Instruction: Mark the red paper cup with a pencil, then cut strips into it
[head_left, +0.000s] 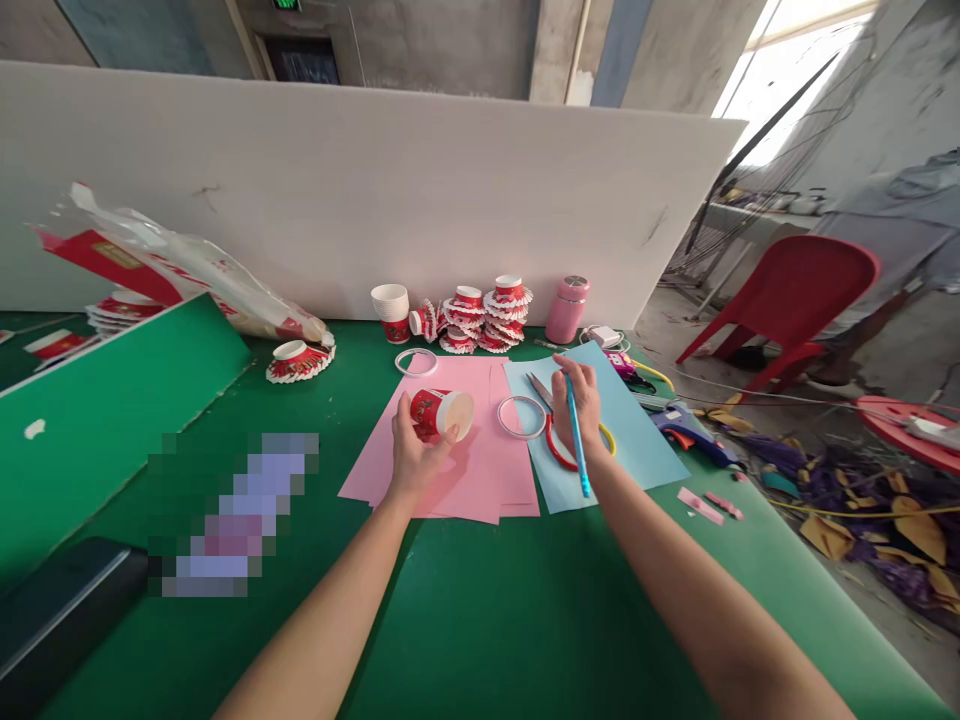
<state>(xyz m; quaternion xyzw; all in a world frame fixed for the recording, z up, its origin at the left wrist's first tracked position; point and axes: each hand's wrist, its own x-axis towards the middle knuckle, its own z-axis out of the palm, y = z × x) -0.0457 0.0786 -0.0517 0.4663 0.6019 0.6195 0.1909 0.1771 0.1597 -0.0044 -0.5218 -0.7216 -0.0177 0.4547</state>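
Observation:
My left hand (pixel 421 450) is wrapped round a red paper cup (pixel 429 410), tilted on its side with its pale round end turned to the right. Below the cup lie sheets of pink paper (pixel 465 490). In my right hand (pixel 579 400) is a blue pencil-like stick (pixel 577 440), slanting down toward me; I cannot tell if it is a pen or a pencil. Under that hand, scissors (pixel 559 450) with red and yellow handles rest on blue paper (pixel 637 460), partly hidden. One white ring (pixel 522 418) lies between the papers, another ring (pixel 416 363) at the pink sheets' far edge.
Along the white board (pixel 375 190) stand stacked paper cups (pixel 390 300), several frilled red cups (pixel 508 310) and a pink flask (pixel 568 310). A glue gun (pixel 694 435) lies right. At left are a green panel (pixel 112 400) and a black case (pixel 67 620).

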